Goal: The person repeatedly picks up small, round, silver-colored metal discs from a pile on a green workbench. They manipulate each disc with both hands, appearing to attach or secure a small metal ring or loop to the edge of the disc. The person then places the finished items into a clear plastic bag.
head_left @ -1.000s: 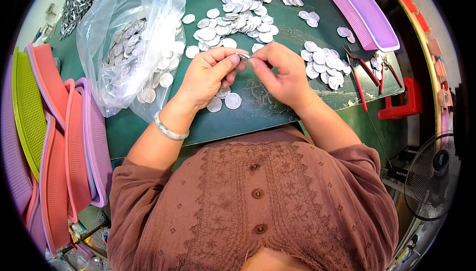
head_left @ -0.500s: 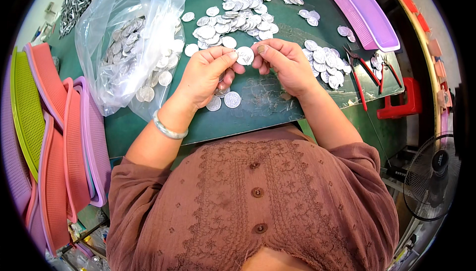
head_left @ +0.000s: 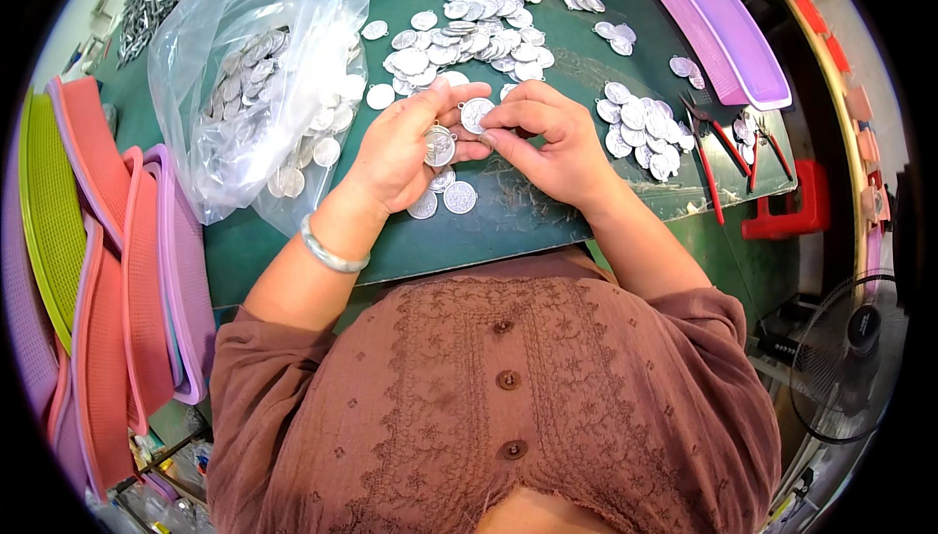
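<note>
Above the green table, my right hand pinches a round silver medal with a small loop at its edge. My left hand is turned palm up, its fingers reaching behind that medal. More silver medals lie in the left palm, held by the curled fingers. Just below this hand, a few medals rest on the table. A large pile of medals spreads beyond both hands, and a smaller heap lies right of my right hand.
A clear plastic bag with medals stands at left. Red-handled pliers and a purple basket are at right. Stacked plastic baskets crowd the left edge, near metal parts. A red stool and a fan are off the table's right.
My left hand has turned palm up and opened out, showing the medals in it. The right hand has moved left and now pinches a medal over the left fingers.
</note>
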A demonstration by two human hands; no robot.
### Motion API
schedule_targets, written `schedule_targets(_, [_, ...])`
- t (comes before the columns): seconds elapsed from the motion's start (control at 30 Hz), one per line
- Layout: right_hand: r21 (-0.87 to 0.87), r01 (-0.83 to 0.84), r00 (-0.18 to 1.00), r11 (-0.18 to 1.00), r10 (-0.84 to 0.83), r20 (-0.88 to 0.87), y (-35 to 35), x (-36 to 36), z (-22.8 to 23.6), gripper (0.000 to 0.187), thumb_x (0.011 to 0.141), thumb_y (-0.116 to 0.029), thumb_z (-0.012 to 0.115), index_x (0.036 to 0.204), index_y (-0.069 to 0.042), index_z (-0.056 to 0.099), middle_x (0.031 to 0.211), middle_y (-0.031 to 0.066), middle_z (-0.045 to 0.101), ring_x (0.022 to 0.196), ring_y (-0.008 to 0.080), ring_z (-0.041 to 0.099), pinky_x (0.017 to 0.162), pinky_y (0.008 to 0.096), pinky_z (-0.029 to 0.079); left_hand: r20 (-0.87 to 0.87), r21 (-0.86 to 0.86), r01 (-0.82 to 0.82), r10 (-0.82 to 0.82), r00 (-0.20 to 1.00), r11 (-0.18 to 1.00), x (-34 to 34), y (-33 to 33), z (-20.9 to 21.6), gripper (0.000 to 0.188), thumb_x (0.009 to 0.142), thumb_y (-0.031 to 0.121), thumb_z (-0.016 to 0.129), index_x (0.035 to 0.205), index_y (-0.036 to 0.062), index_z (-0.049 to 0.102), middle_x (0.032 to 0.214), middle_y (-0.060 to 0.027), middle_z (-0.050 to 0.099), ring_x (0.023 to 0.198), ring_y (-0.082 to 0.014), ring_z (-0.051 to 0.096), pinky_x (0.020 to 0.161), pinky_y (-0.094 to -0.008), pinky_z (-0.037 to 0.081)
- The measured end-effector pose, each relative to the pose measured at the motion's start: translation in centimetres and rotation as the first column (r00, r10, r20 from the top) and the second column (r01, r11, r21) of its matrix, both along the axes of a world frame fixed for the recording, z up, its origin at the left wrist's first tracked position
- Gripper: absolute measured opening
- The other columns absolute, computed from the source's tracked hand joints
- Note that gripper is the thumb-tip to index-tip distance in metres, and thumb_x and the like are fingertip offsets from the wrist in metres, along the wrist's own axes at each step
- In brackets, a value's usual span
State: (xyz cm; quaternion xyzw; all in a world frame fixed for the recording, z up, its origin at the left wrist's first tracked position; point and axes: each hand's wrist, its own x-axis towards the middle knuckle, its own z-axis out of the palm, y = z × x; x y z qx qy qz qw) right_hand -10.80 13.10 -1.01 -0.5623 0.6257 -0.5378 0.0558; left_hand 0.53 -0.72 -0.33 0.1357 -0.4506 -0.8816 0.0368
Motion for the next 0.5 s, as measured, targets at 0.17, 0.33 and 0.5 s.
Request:
schedule_targets(0.17, [0.021, 0.012, 0.982, 1.000, -0.016, 0.189, 0.3, -0.1, 0.6, 0.007, 0.070, -0.001, 0.063, 0.077, -0.003, 0.060, 0.072, 0.0042, 0.055, 0.062, 0.0139, 0.053, 0.053, 0.0240, 0.042, -0.026, -0.016, 0.010, -0.011, 1.000, 1.000, 0.0, -0.3, 0.2, 0.054, 0.092, 0.040, 0.027, 0.114, -0.0059, 0.046, 0.096, -0.0140, 0.057, 0.082, -0.0207, 0.058, 0.070, -0.0268, 0.049])
schedule_targets(0.33, [0.219, -0.147, 0.983, 0.965, 0.167, -0.076, 0.6, 0.1, -0.1, 0.017, 0.065, -0.019, 0.069, 0.069, -0.007, 0.058, 0.066, 0.0035, 0.052, 0.059, 0.0222, 0.051, 0.054, 0.0321, 0.040, -0.003, -0.047, -0.022, 0.022, 1.000, 0.999, 0.0, -0.5, 0.5, 0.057, 0.092, 0.042, 0.024, 0.116, -0.0050, 0.044, 0.103, -0.0167, 0.056, 0.084, -0.0214, 0.058, 0.072, -0.0264, 0.048])
schedule_targets(0.5, [0.297, -0.073, 0.892, 0.952, 0.195, -0.407, 0.3, 1.5, 0.2, 0.032, 0.059, -0.030, 0.072, 0.079, -0.009, 0.059, 0.078, 0.0031, 0.050, 0.078, 0.0214, 0.049, 0.068, 0.0334, 0.036, -0.018, -0.082, -0.074, 0.073, 0.997, 0.994, -0.1, -1.0, 0.1, 0.056, 0.091, 0.042, 0.026, 0.115, -0.0053, 0.045, 0.102, -0.0178, 0.056, 0.083, -0.0202, 0.058, 0.071, -0.0262, 0.048])
